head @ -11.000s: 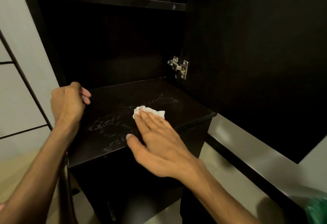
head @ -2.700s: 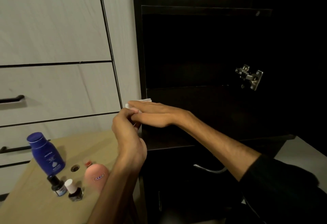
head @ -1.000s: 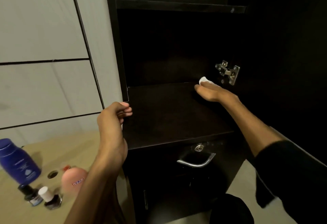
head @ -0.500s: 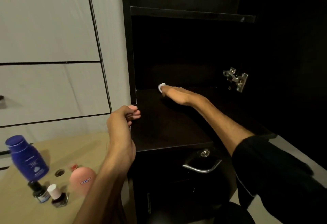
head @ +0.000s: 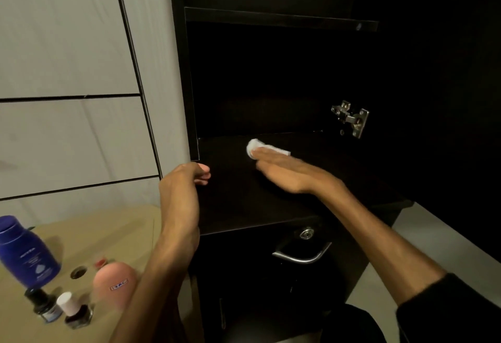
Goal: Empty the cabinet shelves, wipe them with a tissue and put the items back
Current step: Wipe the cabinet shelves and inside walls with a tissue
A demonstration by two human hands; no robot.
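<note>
I have the right hand [head: 287,173] laid flat on the shelf [head: 244,201], fingers straight, pressing the tissue [head: 256,148] down near the far edge, a little left of middle. The white wad shows just past my fingertips. My left hand [head: 180,188] sits at the near left corner of the shelf with its fingers curled in; I cannot tell whether it grips the cabinet edge or holds nothing.

To do this pass well, I judge I should keep the palm low and the pressure even, so the tissue drags with the fingers rather than rolling out from under them. The far left corner by the side wall looks like the next place to reach, then overlapping strokes back toward the near edge, so any dust comes forward and off. The shelf is very dark, and I cannot see what dirt remains, so I would cover all of it rather than trust my eye.

The bottles [head: 27,253] wait on the desk [head: 113,228] at the near left, well apart from the shelf, not yet put back.
</note>
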